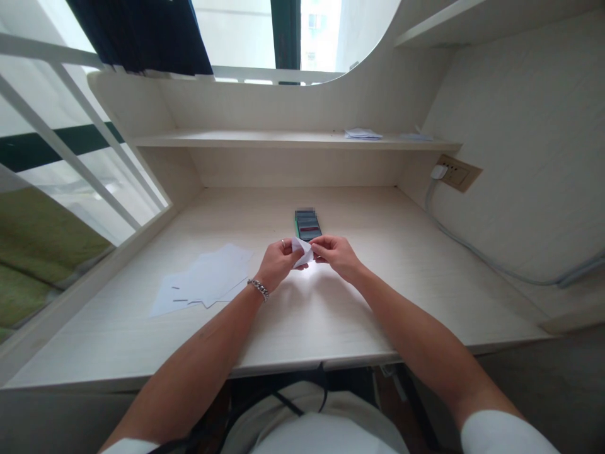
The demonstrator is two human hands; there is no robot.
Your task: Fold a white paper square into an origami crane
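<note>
1. Folding, by the look of it, is the step in hand: in the head view, a small white paper (303, 251) is held between both hands over the middle of the desk (331, 334), one pointed corner standing at its upper left. Whether it touches the desktop, I cannot tell.
2. On the paper's left side, the left hand (277, 260) has its thumb across the face and fingers behind – closed in a flat grip.
3. At the right edge, the right hand (340, 255) has thumb and forefinger nipped together on the paper, with little or no gap showing.
4. Just beyond the hands lies a dark phone-like device (308, 224); loose sheets (212, 274) spread to the left.
5. My judgement: the next move calls for a steady left grip while the right fingertips align the edge and press the crease – thin paper could easily skew.
</note>
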